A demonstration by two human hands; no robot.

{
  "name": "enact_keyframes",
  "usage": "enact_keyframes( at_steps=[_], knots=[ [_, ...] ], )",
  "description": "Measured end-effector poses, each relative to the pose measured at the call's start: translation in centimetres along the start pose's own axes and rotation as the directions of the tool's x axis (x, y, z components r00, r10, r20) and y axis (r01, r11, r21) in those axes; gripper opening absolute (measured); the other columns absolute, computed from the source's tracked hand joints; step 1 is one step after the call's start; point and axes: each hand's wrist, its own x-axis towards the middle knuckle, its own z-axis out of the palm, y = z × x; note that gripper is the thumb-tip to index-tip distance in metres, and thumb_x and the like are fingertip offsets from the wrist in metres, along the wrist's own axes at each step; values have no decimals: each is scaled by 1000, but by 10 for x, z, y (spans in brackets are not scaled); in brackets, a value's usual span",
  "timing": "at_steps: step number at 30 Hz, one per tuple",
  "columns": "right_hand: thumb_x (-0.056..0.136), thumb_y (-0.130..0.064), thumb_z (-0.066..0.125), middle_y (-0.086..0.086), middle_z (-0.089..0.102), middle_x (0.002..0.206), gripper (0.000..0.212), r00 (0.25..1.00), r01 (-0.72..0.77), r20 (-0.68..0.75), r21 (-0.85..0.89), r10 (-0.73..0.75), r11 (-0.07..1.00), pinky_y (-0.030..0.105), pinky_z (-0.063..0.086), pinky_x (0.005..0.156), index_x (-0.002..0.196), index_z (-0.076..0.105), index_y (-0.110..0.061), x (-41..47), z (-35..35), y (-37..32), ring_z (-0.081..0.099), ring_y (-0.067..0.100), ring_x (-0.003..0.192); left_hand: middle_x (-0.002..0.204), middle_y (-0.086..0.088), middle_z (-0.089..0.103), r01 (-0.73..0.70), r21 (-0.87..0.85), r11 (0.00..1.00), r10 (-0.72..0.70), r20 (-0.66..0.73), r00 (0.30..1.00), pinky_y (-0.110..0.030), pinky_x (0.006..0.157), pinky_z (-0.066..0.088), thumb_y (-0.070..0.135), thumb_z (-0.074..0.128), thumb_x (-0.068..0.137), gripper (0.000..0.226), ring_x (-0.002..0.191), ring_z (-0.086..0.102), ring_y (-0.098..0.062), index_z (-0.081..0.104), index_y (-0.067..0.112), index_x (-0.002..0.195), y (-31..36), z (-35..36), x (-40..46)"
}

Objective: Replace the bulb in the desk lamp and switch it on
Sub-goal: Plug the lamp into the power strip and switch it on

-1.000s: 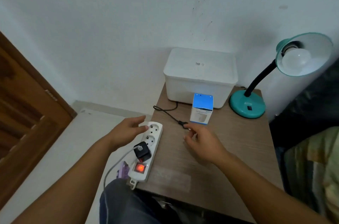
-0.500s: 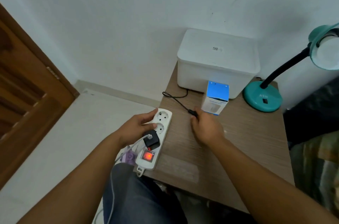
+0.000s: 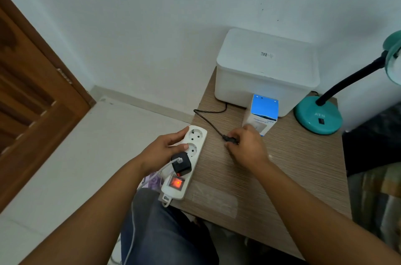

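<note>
A teal desk lamp stands at the table's back right: round base [image 3: 318,117], black gooseneck [image 3: 349,79], shade [image 3: 393,54] cut off by the frame edge, its bulb out of view. The lamp's black cord [image 3: 208,120] runs across the table to a black plug [image 3: 230,139], which my right hand [image 3: 246,147] pinches. My left hand [image 3: 161,151] grips the far end of a white power strip [image 3: 186,162] on the table's left edge. Its red switch [image 3: 176,182] glows, a black charger [image 3: 181,163] fills one socket, and two sockets are free.
A white lidded box [image 3: 267,69] sits against the wall at the back of the wooden table [image 3: 293,167]. A small blue and white carton [image 3: 263,112] stands in front of it. A wooden door [image 3: 32,95] is at the left, dark bedding at the right.
My left hand moved onto the power strip and took hold of it. My right hand reached the plug and closed on it. The view shifted left, pushing the lamp shade to the edge.
</note>
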Motion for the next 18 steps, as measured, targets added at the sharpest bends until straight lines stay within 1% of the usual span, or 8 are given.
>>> enact_keyframes(
  at_steps=[2,4,5,7,9,13,16,18],
  knots=[
    [80,-27,79,-7,59,98,18,999,-5,36,77,3,997,30,50,76,94,68,-30,-2,1,0,57,13,92,134,25,60,-4,-10,1000,4,2,1000,-5,69,48,24,65,97,52,107,61,13,51,43,143,0,-1,0],
    [79,-24,80,-11,60,87,21,996,-36,83,183,21,982,24,45,68,91,64,-31,-4,2,-1,59,9,85,134,24,60,-10,-22,1000,10,6,1000,-6,69,49,24,66,97,52,107,61,12,51,43,143,-1,-1,0],
    [79,-24,80,-12,59,85,25,995,-49,98,228,28,972,23,43,69,98,65,-31,-5,3,-2,58,7,84,134,24,60,-10,-25,1000,11,6,1000,-6,70,49,24,66,97,52,108,61,12,51,43,143,-1,-1,0],
    [81,-24,80,-12,59,89,40,991,-74,128,303,36,950,22,42,76,118,65,-28,-5,2,-5,54,0,83,135,25,59,-9,-31,999,9,6,1000,-5,72,48,25,67,96,53,111,60,11,51,43,143,-1,-1,0],
    [83,-25,78,-13,63,96,42,989,-72,143,338,25,938,20,41,78,124,66,-24,-5,1,-10,53,-4,82,135,25,59,-8,-43,999,8,6,1000,-5,74,48,25,68,95,53,112,59,11,52,43,143,-1,-1,0],
    [85,-27,76,-20,64,94,28,993,-58,121,448,3,892,16,39,66,112,72,-28,-4,-3,-22,56,-1,81,135,28,57,-11,-47,999,11,0,1000,-3,73,46,24,68,96,52,107,57,19,53,43,142,-1,-1,0],
    [82,-24,79,-17,66,99,23,994,-45,104,532,-13,846,21,42,69,102,72,-34,-2,-6,-32,55,2,79,132,29,57,-13,-68,998,13,-1,1000,-2,71,45,22,68,96,52,103,57,21,53,40,142,-1,0,0],
    [81,-19,80,-14,67,97,24,995,-26,92,567,-32,823,24,46,71,99,72,-33,0,-8,-39,54,4,75,129,32,57,-16,-66,998,16,-4,1000,-1,71,44,22,68,96,52,103,56,22,54,41,142,-1,0,0]
  ],
)
